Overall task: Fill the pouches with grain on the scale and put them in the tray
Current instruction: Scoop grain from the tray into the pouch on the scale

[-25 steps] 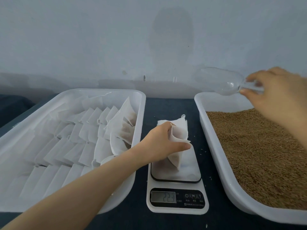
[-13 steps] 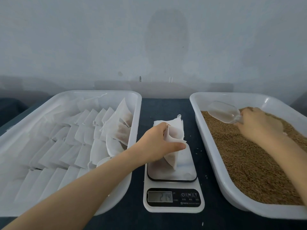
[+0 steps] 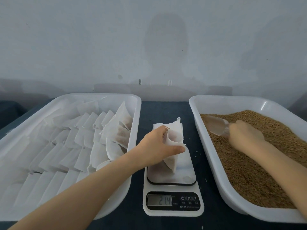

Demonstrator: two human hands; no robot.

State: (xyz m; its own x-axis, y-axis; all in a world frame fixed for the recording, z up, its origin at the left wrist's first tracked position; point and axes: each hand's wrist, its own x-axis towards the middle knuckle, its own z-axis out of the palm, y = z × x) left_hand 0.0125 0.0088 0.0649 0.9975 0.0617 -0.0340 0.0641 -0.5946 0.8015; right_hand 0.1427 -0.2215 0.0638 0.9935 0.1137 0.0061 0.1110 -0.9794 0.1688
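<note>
A white pouch (image 3: 171,161) stands on the white kitchen scale (image 3: 172,188), whose display reads 214. My left hand (image 3: 157,146) grips the pouch's rim and holds its mouth wide. Behind the scale lies a small stack of flat pouches (image 3: 176,127). To the right, my right hand (image 3: 244,135) is closed on the handle of a clear plastic scoop (image 3: 217,125), whose bowl is pushed into the brown grain (image 3: 249,160) in the right tray (image 3: 232,196). The left tray (image 3: 132,103) holds rows of white pouches (image 3: 66,146), some showing grain inside.
Both white trays flank the scale on a dark blue tabletop (image 3: 166,108). A few spilled grains (image 3: 197,153) lie between the scale and the right tray. A pale wall rises just behind the table.
My right hand came down from above the tray and pushed the scoop into the grain. The scale reading fell from 223 to 214. My left hand stayed on the pouch.
</note>
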